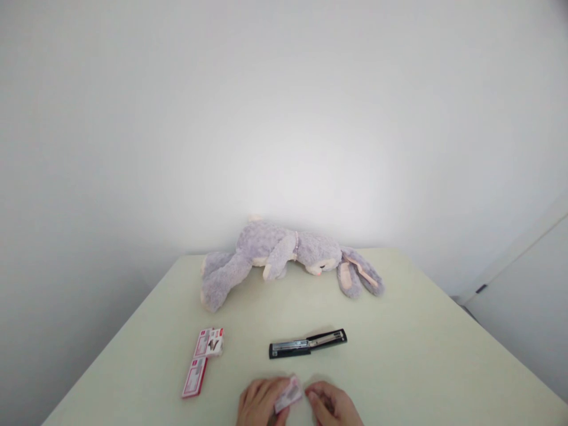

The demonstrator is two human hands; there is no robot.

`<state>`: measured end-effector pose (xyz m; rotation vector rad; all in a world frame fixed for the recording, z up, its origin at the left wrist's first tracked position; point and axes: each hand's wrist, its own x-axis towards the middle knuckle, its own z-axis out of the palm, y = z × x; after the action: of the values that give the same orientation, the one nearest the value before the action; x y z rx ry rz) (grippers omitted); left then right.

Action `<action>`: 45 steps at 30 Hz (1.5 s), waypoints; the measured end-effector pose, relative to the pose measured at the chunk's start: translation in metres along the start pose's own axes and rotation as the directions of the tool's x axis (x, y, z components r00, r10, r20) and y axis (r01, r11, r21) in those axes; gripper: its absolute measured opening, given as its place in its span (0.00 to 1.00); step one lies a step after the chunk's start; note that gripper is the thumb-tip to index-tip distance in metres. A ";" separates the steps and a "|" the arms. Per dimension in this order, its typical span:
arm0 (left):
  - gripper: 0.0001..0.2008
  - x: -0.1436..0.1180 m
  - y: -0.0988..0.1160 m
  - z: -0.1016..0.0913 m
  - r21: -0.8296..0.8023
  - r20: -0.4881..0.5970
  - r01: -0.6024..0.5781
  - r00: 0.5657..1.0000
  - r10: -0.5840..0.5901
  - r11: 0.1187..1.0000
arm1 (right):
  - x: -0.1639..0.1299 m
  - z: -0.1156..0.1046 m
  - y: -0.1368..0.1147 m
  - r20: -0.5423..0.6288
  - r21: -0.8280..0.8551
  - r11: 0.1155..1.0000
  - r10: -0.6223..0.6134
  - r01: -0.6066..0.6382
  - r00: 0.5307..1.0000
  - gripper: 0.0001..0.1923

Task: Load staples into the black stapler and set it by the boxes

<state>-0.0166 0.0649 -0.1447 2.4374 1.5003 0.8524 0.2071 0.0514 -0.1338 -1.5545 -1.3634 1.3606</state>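
Observation:
At the table's near edge, my left hand is closed around a small white-and-pink box, holding it tilted. My right hand is just right of the box, its fingers curled and thumb and forefinger pressed together; whether something tiny is between them cannot be made out. Beyond both hands lies a black stapler, opened out flat so its metal inside shows. Off to the left, red-and-white boxes lie end to end, with a small white box bearing a dark picture against the far one.
A grey plush rabbit lies on its side along the back of the pale table, ears pointing right. Behind it rises a white wall. A white panel with a dark handle stands beyond the table's right edge.

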 end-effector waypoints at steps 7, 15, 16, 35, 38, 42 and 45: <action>0.24 0.035 0.020 -0.016 -0.209 0.165 0.031 0.986 0.004 0.977 | 0.012 -0.022 -0.006 -0.093 -0.067 0.998 -0.006 0.000 0.996 0.28; 0.26 0.028 0.014 -0.019 -0.252 0.159 0.126 0.983 -0.087 0.960 | -0.003 -0.053 -0.036 -0.184 -0.395 0.918 -0.053 -0.024 0.982 0.10; 0.26 0.028 0.016 -0.019 -0.257 0.161 0.135 0.982 -0.096 0.957 | -0.004 -0.053 -0.046 -0.172 -0.475 0.880 -0.102 0.008 0.980 0.07; 0.26 0.031 0.014 -0.019 -0.283 0.156 0.146 0.982 -0.105 0.948 | 0.012 -0.044 -0.093 0.269 -0.653 0.613 -0.362 0.445 0.892 0.09; 0.27 0.029 0.013 -0.020 -0.270 0.135 0.118 0.987 -0.084 0.956 | 0.002 -0.059 -0.070 0.177 -0.587 0.712 -0.352 0.386 0.919 0.10; 0.18 0.028 0.012 -0.018 -0.242 0.042 0.149 0.989 -0.143 0.959 | -0.008 -0.070 -0.051 0.083 -0.552 0.773 -0.321 0.312 0.943 0.14; 0.14 0.027 0.016 -0.011 -0.201 0.044 0.186 0.983 -0.181 0.962 | -0.012 -0.068 -0.051 0.127 -0.556 0.769 -0.294 0.314 0.947 0.17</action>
<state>-0.0010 0.0784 -0.1184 2.1185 1.5185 0.8862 0.2592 0.0632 -0.0664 -1.5697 -2.0781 0.8073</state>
